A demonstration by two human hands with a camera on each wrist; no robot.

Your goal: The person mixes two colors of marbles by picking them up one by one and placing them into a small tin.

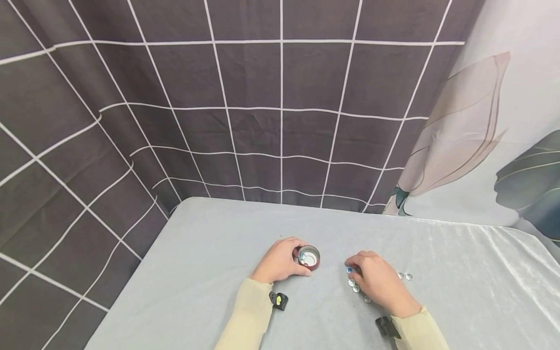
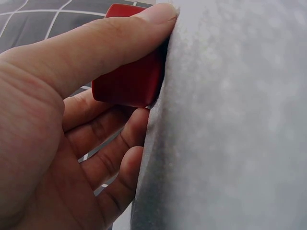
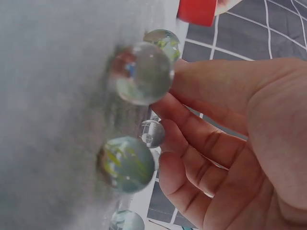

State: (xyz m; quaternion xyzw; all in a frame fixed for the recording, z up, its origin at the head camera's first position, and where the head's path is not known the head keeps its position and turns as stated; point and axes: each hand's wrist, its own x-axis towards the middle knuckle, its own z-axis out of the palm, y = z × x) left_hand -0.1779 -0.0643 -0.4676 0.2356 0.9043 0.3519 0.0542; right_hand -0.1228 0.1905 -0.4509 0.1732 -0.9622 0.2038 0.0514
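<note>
A dark curtain [image 1: 78, 160], ruled with white lines, hangs along the left and far sides. The left hand's [image 1: 282, 259] grip spans a smooth, round red container [image 1: 317, 262] on the pale plush surface [image 1: 210, 272]; glassy pieces show inside. Farther right, the right hand's [image 1: 378, 278] grip is narrow, thumb and fingertips about a blue glass marble [image 1: 349, 270]. Clear and green-streaked marbles [image 1: 356, 288] trail nearer, partly beneath that hand; two clear marbles [image 1: 409, 276] lie right of it. Leaf-printed white fabric [image 1: 463, 194] hangs far right.
</note>
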